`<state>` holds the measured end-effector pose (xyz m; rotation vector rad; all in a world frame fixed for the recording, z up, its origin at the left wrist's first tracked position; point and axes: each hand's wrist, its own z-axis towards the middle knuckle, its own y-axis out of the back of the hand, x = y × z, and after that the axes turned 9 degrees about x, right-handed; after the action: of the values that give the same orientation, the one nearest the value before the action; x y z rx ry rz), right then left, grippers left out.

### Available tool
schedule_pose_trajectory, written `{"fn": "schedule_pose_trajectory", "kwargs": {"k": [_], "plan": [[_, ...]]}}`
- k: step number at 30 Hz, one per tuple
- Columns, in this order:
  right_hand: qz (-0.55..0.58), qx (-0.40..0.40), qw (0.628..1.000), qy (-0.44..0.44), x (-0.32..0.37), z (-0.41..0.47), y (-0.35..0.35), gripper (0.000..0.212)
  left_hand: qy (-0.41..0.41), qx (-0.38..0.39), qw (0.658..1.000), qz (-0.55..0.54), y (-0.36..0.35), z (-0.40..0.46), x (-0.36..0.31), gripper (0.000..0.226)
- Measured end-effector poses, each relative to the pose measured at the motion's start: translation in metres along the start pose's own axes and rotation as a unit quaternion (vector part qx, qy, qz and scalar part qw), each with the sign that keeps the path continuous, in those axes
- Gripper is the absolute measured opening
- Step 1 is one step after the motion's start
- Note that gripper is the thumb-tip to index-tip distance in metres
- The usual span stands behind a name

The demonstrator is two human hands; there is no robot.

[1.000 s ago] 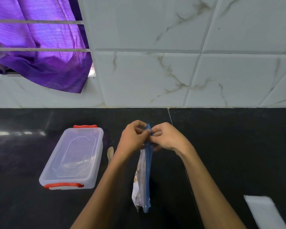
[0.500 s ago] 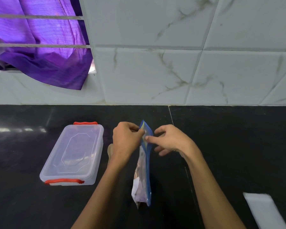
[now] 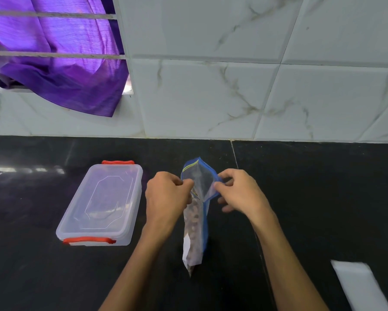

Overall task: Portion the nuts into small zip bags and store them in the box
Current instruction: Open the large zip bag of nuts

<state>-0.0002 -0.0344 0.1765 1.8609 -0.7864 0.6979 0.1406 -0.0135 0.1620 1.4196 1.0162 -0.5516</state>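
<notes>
A blue-edged zip bag of nuts [image 3: 196, 223] stands upright on the black counter in the middle of the view. Its mouth is spread apart at the top, and brown nuts show through the clear lower half. My left hand [image 3: 166, 196] pinches the left lip of the mouth. My right hand [image 3: 240, 191] pinches the right lip. A clear plastic box [image 3: 103, 205] with red clips lies to the left of the bag, lid on.
A white sheet-like thing [image 3: 359, 283] lies at the lower right on the black counter [image 3: 323, 198]. A tiled wall rises behind the counter, and a purple cloth [image 3: 60, 63] hangs over window bars at the upper left.
Both hands pinched the bag's top together a second ago. They have since drawn apart sideways, and the bag's mouth now gapes wide.
</notes>
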Motion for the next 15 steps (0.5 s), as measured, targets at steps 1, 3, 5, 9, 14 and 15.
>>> {"fn": "schedule_pose_trajectory", "kwargs": {"k": [1,3,5,9,14,15], "plan": [[0.021,0.042,0.999,-0.015,0.002,-0.002,0.0,0.045,-0.002,0.002,1.0,-0.011,-0.001,-0.001,0.001,0.031],[0.062,0.124,0.99,-0.036,0.006,-0.009,-0.002,0.063,-0.007,0.015,1.0,-0.009,-0.006,-0.005,0.003,0.026],[0.119,0.159,0.98,-0.018,0.007,-0.016,-0.005,0.051,-0.007,0.043,0.999,0.007,-0.008,-0.01,0.003,0.02],[0.144,0.068,0.987,0.015,-0.002,-0.017,-0.013,0.033,0.03,0.121,0.992,-0.011,-0.008,-0.018,0.004,0.023],[0.045,-0.066,0.996,0.031,-0.011,-0.021,-0.012,0.038,0.023,0.013,1.0,-0.017,0.0,-0.019,0.01,0.028],[0.03,-0.073,0.997,0.027,-0.012,-0.024,-0.009,0.042,0.019,0.006,1.0,-0.024,0.002,-0.021,0.009,0.029]]}}
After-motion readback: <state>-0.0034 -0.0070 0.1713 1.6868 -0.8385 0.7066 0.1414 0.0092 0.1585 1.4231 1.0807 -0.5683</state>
